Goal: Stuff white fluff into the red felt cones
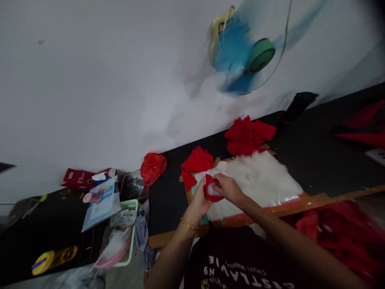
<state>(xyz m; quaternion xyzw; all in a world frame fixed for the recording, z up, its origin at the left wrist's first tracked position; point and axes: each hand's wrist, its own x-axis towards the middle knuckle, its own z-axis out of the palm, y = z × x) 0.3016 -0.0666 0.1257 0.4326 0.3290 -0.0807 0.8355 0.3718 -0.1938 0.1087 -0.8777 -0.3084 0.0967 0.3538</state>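
My left hand (201, 198) is closed around a small red cloth piece (208, 185) that looks like a pouch, its opening facing up. White fluffy stuffing (214, 190) shows inside that opening. The fingers of my right hand (227, 187) are pinched together at the opening, on the stuffing; their tips are partly hidden. Under and beyond both hands, a big heap of loose white stuffing (255, 176) is spread over a white sheet on the black table (168, 192). Close to my left hand lie some red cloth pieces (200, 159).
A larger pile of red cloth (248, 136) lies at the back, near a black container (300, 105). On the left are a red plastic bag (153, 167) and a pale green basket (132, 241). More red fabric (339, 237) sits below the table edge at right. A blurred fan (240, 48) hangs above.
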